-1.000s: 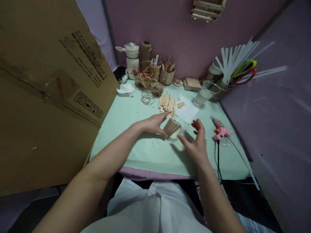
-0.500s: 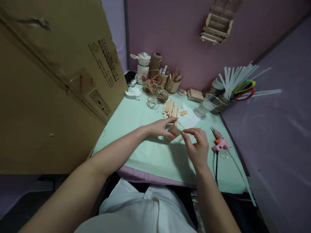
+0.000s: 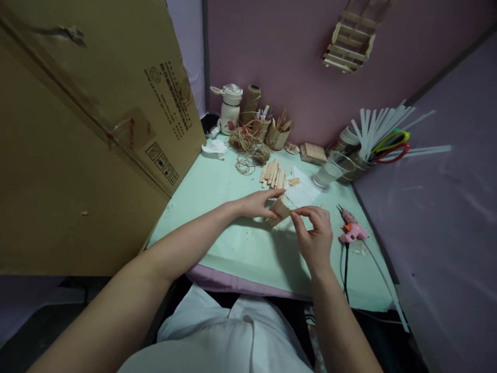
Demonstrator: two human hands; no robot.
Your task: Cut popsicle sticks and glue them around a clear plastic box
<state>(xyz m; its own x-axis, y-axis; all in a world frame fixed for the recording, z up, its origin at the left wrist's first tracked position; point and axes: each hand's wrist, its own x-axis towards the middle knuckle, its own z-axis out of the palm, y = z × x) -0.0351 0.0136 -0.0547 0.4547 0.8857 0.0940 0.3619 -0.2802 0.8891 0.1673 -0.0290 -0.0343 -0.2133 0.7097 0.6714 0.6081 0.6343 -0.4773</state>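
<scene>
Between my hands, over the middle of the table, is a tilted small cup faced with light wooden craft sticks; parts of it look clear, like plastic. My left hand is closed around its far left side, thumb in front and fingers behind. At the cup's right edge, my right hand pinches the end of a craft stick between thumb and forefinger. How firmly that stick is joined to the cup cannot be seen. Just behind the cup lies a pile of loose craft sticks beside a white tissue.
A pink glue gun with its cord lies at the right. Toward the back stand tangled twine, a white bottle, a clear plastic cup and a holder with white glue sticks. A big cardboard box walls the left.
The view has shifted very slightly. My right fingers have moved a little at the cup's edge, and the cup has turned slightly; my left hand keeps its hold.
</scene>
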